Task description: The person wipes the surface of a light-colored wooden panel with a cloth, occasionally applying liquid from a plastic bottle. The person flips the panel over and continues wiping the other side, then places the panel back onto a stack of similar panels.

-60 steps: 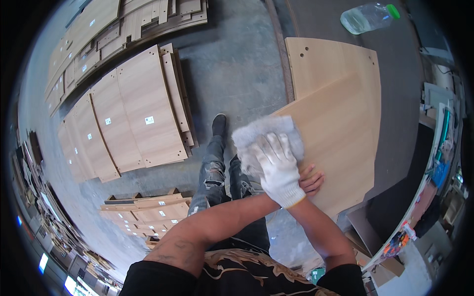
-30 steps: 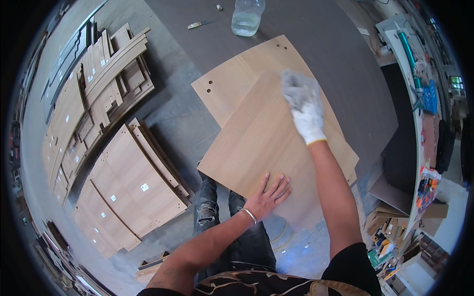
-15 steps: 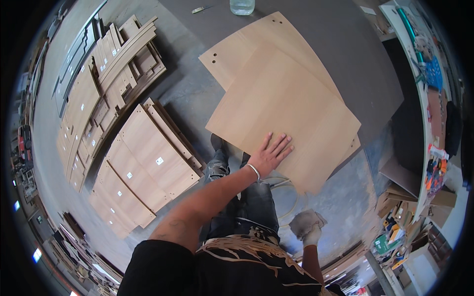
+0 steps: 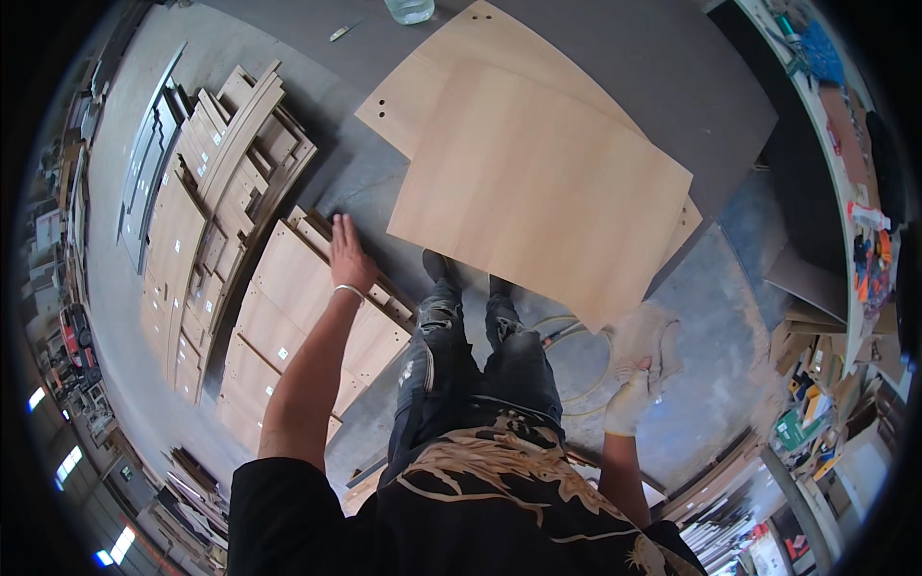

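Observation:
A rectangular light wood panel [image 4: 538, 182] lies on top of another wood panel [image 4: 403, 96] with paired dark holes at its corners. Both rest askew on a dark grey work surface [image 4: 663, 67]. My left hand [image 4: 351, 261], a white band at its wrist, is off the panels with its fingers stretched out. In the picture it overlaps the edge of a low stack of wood boards [image 4: 288, 278]; whether it touches them I cannot tell. On my right hand [image 4: 629, 401] is a whitish glove, and it grips a greyish cloth [image 4: 658, 348], blurred by motion, near the top panel's lower corner.
A larger pile of cut boards [image 4: 206, 211] stands farther left. Beyond the panels are a clear container of liquid [image 4: 410, 10] and a small knife-like tool [image 4: 341, 32]. A cluttered shelf [image 4: 836, 144] runs along the right. A looped hose [image 4: 586, 370] lies on the floor.
My left hand has lifted off the top panel and swung left toward the board stack. My right hand has raised the cloth forward, closer to the panel's corner. The view has shifted slightly.

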{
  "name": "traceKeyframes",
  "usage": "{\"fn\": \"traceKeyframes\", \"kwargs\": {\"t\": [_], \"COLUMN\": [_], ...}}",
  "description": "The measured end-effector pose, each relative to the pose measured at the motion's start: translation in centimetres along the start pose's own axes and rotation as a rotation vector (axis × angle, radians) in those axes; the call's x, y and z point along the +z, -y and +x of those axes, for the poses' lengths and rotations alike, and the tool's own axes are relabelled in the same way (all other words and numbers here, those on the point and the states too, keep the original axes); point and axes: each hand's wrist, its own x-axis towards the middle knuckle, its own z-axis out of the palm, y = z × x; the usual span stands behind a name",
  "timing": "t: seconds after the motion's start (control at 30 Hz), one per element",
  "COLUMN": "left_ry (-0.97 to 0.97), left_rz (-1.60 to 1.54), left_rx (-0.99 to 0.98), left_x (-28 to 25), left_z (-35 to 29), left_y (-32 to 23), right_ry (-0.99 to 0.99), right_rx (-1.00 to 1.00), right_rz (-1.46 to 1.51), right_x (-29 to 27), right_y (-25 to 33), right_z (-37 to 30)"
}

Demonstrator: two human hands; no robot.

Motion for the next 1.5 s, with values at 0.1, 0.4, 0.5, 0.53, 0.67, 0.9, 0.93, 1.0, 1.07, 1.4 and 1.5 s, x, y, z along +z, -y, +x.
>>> {"fn": "traceKeyframes", "kwargs": {"t": [0.1, 0.4, 0.5, 0.53, 0.67, 0.9, 0.93, 1.0, 1.07, 1.4, 1.5], "left_ry": [0.107, 0.404, 0.433, 0.444, 0.443, 0.499, 0.530, 0.594, 0.744, 0.615, 0.381], "left_rz": [-0.728, -1.898, -1.895, -1.927, -2.140, -2.505, -2.518, -2.534, -2.796, -2.631, -2.461], "left_rx": [-0.034, -0.423, -0.400, -0.414, -0.591, -0.561, -0.484, -0.333, -0.150, -0.392, -0.746], "left_x": [1.8, 0.5, -0.1, -0.1, 0.5, 1.5, 1.8, 3.5, 4.7, 3.2, 2.3], "left_z": [-0.5, -1.0, -0.9, -1.0, -0.5, 0.0, 0.1, 0.0, -0.2, 0.2, 1.0], "left_y": [0.2, -5.1, -5.2, -4.7, -3.8, -3.8, -3.5, -2.8, -1.5, -3.3, -4.9], "right_ry": [0.358, 0.865, 0.984, 1.041, 1.093, 1.309, 1.296, 1.281, 1.288, 1.350, 1.357], "right_rx": [-0.574, -1.048, -1.193, -1.215, -1.328, -1.354, -1.366, -1.418, -1.428, -1.424, -1.443], "right_rz": [-0.706, -1.201, -1.025, -0.975, -0.899, -0.933, -0.993, -1.045, -1.004, -1.045, -1.010], "right_x": [3.8, 14.6, 20.9, 23.4, 33.0, 32.4, 30.8, 29.7, 32.2, 32.8, 37.4], "right_y": [-1.3, -4.1, -4.8, -4.9, -5.8, -4.3, -4.1, -4.2, -4.3, -3.3, -3.3], "right_z": [0.9, 0.2, -1.0, -2.0, -5.5, -3.2, -2.8, -2.2, -3.6, -3.0, -4.0]}}
